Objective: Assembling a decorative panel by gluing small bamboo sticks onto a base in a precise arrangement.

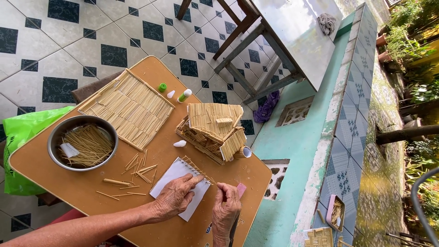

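Left hand [175, 198] lies palm down on the white paper sheet [180, 185], forearm coming in from lower left, fingers together, tips pressing a row of toothpicks [197, 170] laid across the sheet's upper edge. Right hand [225, 211] just beside it, knuckles up, thumb and forefinger pinched on a single toothpick; a pink block [241, 189] touches its far side. All on the wooden table [77, 192], near the toothpick house [213, 131].

Your smooth, matt wooden tabletop [82, 190] carries a shiny metal bowl [58, 132] of thin wooden sticks [89, 145], a rough stick-built house [212, 130] and mat [128, 106], white matt paper [171, 174], and a glossy green plastic bag [20, 132] beside it.
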